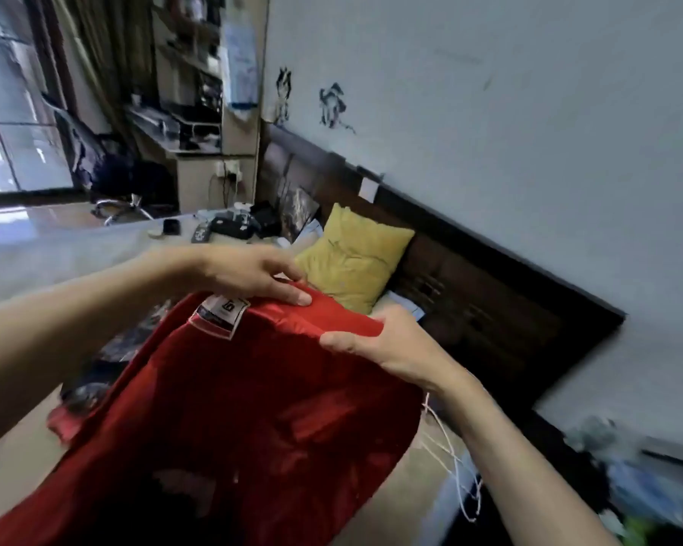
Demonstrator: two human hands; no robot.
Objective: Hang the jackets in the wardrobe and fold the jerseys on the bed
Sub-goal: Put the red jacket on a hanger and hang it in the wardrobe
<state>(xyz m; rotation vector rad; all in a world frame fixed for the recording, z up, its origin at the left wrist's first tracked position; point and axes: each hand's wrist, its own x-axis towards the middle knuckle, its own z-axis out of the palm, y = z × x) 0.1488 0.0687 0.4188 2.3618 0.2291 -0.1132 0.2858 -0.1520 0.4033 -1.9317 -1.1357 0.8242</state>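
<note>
I hold a red garment [229, 419] up over the bed [12, 478], its inside facing me with a white label [223, 315] at the collar. My left hand [253, 275] pinches the top edge just right of the label. My right hand [383, 348] grips the same edge further right, thumb on the near side. The cloth hangs down between my forearms and fills the lower middle of the view. Another red piece [62, 423] and dark patterned clothes [131, 340] lie on the bed behind it, partly hidden.
A yellow pillow [351, 258] leans on the dark wooden headboard [489, 317] at the right. Small devices [229, 226] lie at the bed's far end. A desk with shelves [190, 112], a chair [115, 179] and a window [12, 124] stand at the far left. White cords [454, 466] hang on the right.
</note>
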